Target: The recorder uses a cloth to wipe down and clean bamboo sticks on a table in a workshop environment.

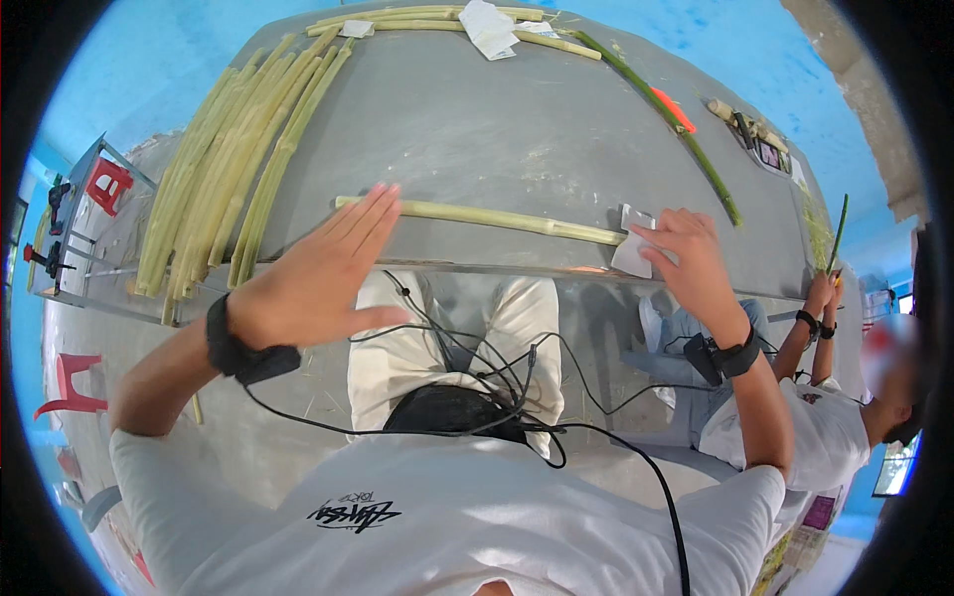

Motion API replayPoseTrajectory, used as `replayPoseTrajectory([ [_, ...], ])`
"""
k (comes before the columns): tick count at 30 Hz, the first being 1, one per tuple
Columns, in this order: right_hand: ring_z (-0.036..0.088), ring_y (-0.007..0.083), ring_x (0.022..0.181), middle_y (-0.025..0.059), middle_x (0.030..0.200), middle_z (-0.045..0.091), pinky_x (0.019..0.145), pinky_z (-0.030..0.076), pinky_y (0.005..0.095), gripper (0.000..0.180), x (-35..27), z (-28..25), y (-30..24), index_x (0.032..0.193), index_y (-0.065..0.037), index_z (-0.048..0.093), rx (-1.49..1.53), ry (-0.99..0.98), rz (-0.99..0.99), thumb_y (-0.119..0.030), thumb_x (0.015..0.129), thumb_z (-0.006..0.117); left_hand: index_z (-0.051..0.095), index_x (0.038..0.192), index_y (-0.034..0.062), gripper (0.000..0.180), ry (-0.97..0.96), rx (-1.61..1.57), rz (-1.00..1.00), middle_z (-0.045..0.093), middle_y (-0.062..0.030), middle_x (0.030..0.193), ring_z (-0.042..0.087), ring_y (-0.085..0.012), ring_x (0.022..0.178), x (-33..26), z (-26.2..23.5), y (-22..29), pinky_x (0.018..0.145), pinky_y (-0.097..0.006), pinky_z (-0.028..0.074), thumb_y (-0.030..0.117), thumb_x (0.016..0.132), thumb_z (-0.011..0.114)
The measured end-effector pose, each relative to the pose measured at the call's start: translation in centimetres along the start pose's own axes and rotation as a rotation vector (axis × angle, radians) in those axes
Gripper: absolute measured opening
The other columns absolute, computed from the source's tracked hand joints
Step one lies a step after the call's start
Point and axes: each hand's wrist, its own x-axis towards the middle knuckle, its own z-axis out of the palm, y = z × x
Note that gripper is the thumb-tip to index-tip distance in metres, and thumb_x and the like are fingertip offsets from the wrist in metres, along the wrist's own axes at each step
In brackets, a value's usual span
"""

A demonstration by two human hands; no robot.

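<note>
A peeled pale-green stalk (497,218), possibly bamboo or cane, lies crosswise near the front edge of the grey table. My left hand (308,273) is flat over its left end, fingers straight and together, thumb apart. Whether the palm presses the stalk cannot be told from this angle. At the stalk's right end, my right hand (691,263) pinches a creased whitish piece of paper or cloth (629,260) between index finger and thumb. That piece touches or overlaps the stalk's tip. Each wrist wears a black band with a small device.
Several peeled stalks (234,149) lie side by side at the table's left, some past its edge. More stalks (397,20) and white scraps (487,28) lie at the far edge. A dark-green stalk (686,149) rests beside an orange object (674,109). Black cables (517,397) cross my lap. A co-worker (795,427) sits right, holding a green stalk.
</note>
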Motion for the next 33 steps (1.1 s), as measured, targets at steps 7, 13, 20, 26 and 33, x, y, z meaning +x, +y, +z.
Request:
replayPoseTrajectory([
  [7,0.065,0.0289,0.111,0.0068,0.106,0.067,0.107,0.045,0.0484,0.03,5.6,2.3,-2.2,0.121,-0.013,0.081,-0.008,0.106,-0.151,-0.012,0.091,0.077,0.014,0.166,-0.0175,0.111,0.122,0.032,-0.026,0.018,-0.04,0.173,0.015,-0.0461,0.167,5.6,1.7,-2.3,0.136,-0.049,0.017,0.063,0.105,0.06],
  [13,0.064,0.0302,0.112,0.0075,0.109,0.068,0.105,0.045,0.0471,0.032,6.5,4.7,0.3,0.123,-0.016,0.081,0.002,0.258,-0.275,-0.012,0.092,0.077,0.016,0.165,-0.0186,0.117,0.064,-0.098,-0.105,0.02,-0.0392,0.173,0.02,-0.0447,0.165,8.1,1.2,-3.8,0.136,-0.046,0.019,0.076,0.105,0.046],
  [20,0.064,0.0299,0.111,0.0066,0.109,0.068,0.104,0.045,0.0463,0.037,0.8,-0.3,0.5,0.126,-0.015,0.08,-0.086,-0.102,-0.011,-0.011,0.089,0.078,0.016,0.166,-0.0166,0.109,0.017,0.012,-0.033,0.02,-0.0354,0.175,0.017,-0.0439,0.166,-0.4,0.2,0.0,0.136,-0.049,0.016,0.066,0.106,0.055],
  [26,0.062,0.0293,0.102,0.0077,0.1,0.064,0.094,0.044,0.0432,0.031,6.5,2.3,-1.7,0.119,-0.009,0.08,-0.085,0.118,-0.287,-0.011,0.089,0.077,0.018,0.165,-0.0173,0.112,0.107,-0.027,-0.066,0.02,-0.0368,0.174,0.016,-0.0435,0.167,5.8,1.9,-1.2,0.137,-0.048,0.015,0.072,0.105,0.05],
  [33,0.063,0.0282,0.107,0.0068,0.102,0.065,0.097,0.045,0.0454,0.028,3.1,2.5,0.5,0.118,-0.012,0.081,-0.023,0.114,-0.141,-0.011,0.09,0.076,0.017,0.168,-0.0142,0.108,-0.002,-0.162,0.018,0.018,-0.0357,0.176,0.014,-0.0408,0.168,8.7,0.9,-1.8,0.137,-0.048,0.012,0.069,0.107,0.052],
])
